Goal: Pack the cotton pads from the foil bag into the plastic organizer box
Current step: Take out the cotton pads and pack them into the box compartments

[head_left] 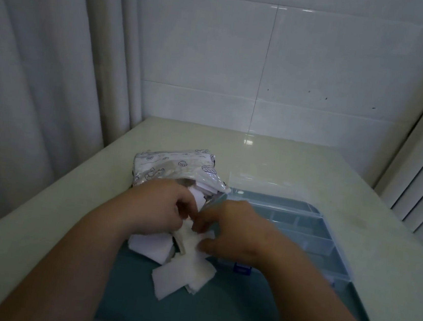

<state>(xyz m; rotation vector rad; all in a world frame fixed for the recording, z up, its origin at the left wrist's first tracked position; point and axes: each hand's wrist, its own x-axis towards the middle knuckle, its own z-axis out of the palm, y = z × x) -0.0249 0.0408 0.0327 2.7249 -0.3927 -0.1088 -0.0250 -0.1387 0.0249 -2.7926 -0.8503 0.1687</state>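
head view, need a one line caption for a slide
Left hand and right hand pinch cotton pads in front of the foil bag, open organizer box beside them.

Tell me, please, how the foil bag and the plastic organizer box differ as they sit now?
The foil bag is opaque, crumpled and printed; the plastic organizer box is clear, rigid and bluish. The foil bag holds cotton pads at its mouth; the box's visible compartments look empty. Both are open and lie on the table.
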